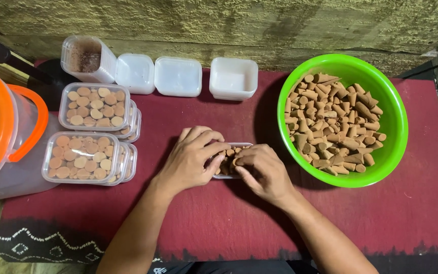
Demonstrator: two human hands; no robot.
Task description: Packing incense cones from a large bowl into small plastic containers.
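1. From my remote seat, both hands meet over a small clear box (231,161) at the centre of the maroon cloth (391,223). The left hand (191,158) covers the box's 9 o'clock edge; the right hand (262,170) sits at its 4 o'clock corner.
2. Grip: the left fingers curl loosely on the rim and the cones inside. The right fingertips look pinched around a brown cone (235,162), though I cannot tell for sure.
3. I judge this the filling step, with cones being set upright, the box partly filled.
4. The supply, a green bowl (394,119) heaped with cones, lies at 2 o'clock from the hands.
5. Finished, lidded boxes (88,157) stack at 9 o'clock; empty tubs (178,76) line up at 12 o'clock.
6. The next move calls for fine fingertip placement into the remaining gap, without toppling neighbouring cones.
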